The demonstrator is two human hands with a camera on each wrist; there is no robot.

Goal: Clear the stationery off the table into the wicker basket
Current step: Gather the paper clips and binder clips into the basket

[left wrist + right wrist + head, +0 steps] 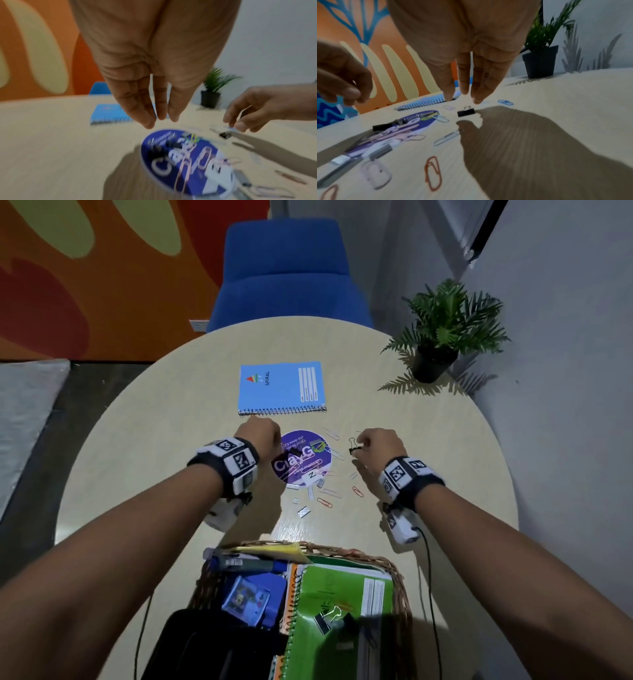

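Blue spiral notebook lying flat, closed, coil edge toward the wicker basket. Nearer, a round purple sticker flat on the table, a black binder clip resting on it. Small black binder clip just right of the sticker, on bare wood. Paper clips and staple strips scattered between sticker and basket. Basket at the near edge, already packed: green notebook carrying a binder clip, pens, a blue case.
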